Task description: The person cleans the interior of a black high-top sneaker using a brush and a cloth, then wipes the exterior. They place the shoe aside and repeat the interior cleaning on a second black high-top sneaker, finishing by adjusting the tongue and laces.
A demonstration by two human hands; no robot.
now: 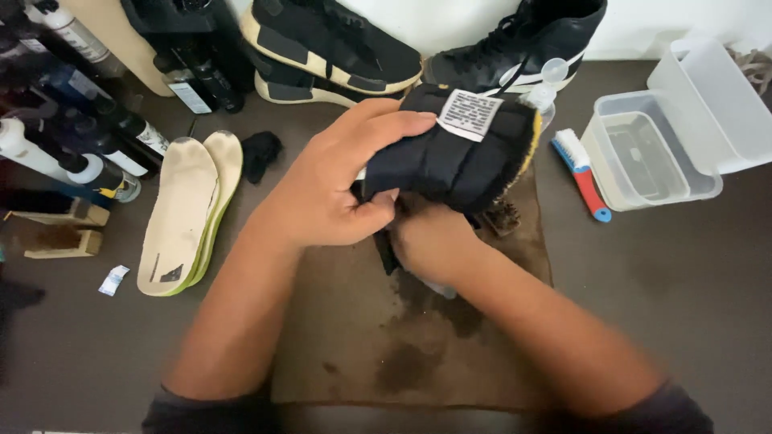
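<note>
We've got our left hand point(334, 189) wrapped over the top of a black shoe point(450, 153), fingers curled across the tongue w/ its white label point(469, 115), thumb underneath, so it's closed in a firm grip. Shoe sits tilted, lifted just above the brown mat point(362, 345), roughly center frame, yellow lining showing at its right edge.

Our right hand point(434, 245) is tucked under the shoe, partly hidden by it; looks fisted around smth pale, but we can't tell what it is or how tight the grip is. A black lace or strap hangs down beside that hand.

Mat has dark wet-looking stains near its middle.

Left of the mat: two cream insoles point(189, 213) stacked, a black cloth point(261, 153) just beyond them, and a row of bottles point(72, 153) along the far left. At the back, another dark shoe w/ a tan sole point(330, 48) and a black high-top point(523, 40). Right of the shoe: a small clear bottle point(547, 88), a red-and-blue brush point(583, 173) on the table, then a clear tub point(651, 153) w/ water, its lid point(716, 96) leaning behind it.
</note>
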